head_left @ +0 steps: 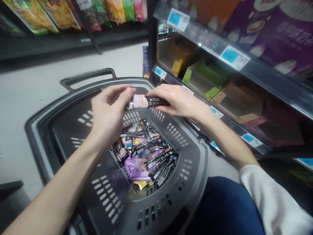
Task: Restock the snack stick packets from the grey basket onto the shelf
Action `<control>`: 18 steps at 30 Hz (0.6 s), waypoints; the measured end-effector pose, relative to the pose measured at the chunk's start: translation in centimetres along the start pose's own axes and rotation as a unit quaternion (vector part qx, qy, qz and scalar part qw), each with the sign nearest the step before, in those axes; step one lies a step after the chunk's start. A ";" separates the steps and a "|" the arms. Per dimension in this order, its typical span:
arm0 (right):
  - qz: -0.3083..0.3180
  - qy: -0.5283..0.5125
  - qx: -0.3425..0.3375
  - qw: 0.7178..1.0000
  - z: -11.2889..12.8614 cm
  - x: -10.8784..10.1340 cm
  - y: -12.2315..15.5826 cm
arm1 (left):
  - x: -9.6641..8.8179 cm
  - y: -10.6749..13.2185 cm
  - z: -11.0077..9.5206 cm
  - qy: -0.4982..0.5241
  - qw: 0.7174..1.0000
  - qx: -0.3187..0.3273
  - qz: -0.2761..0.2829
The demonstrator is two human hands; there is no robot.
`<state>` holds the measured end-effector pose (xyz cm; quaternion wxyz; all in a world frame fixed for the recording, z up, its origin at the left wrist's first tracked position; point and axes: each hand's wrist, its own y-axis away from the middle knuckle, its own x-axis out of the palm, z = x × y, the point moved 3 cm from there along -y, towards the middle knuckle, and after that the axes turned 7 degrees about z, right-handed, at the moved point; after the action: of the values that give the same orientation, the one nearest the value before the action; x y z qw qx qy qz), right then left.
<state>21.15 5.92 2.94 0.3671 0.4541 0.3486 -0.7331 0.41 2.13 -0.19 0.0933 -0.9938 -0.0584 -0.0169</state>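
Display shelf (206, 45): rises at your right, with open cartons (212, 93) on its lower tier.
Shopping basket (195, 153): dark grey, slot-walled, below your 2 hands.
Sachet pile (151, 156): black and purple packets heaped on the basket's floor, apart from your fingers.
Right hand (177, 99): clamped on the held sachet's right end, fingers above, thumb beneath.
Left hand (110, 111): thumb and fingertips pinched together at its left end.
Black stick sachet (140, 101): raised over the basket's far part, long axis running left to right between your 2 grips, neither hand nearer; the pile lies below it, towards you.
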 end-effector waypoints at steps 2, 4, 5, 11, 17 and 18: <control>-0.013 0.009 0.014 1.000 -1.9 0.2 1.2 | 0.5 0.1 -0.5 0.082 0.996 -0.041 0.010; -0.028 0.031 0.049 0.998 -4.1 0.4 3.2 | 0.9 0.3 -0.9 0.117 0.991 -0.061 0.008; -0.034 0.042 0.069 0.996 -5.1 0.7 4.4 | 1.1 0.4 -1.1 0.116 0.991 -0.065 0.007; -0.063 -0.003 0.209 0.976 -9.4 3.9 12.7 | 1.3 0.6 -1.6 0.094 0.992 -0.083 -0.004; 0.043 -0.018 0.400 0.915 -14.5 8.7 18.0 | 1.4 1.1 -2.0 0.056 0.995 -0.082 0.007; 0.038 -0.011 0.430 0.902 -15.4 9.3 18.2 | 1.4 1.1 -1.9 0.049 0.996 -0.077 0.010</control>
<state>40.10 8.02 -14.20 0.1678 0.5726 -0.0218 -0.8022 1.84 0.87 1.55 0.0199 -0.9965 -0.0426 -0.0692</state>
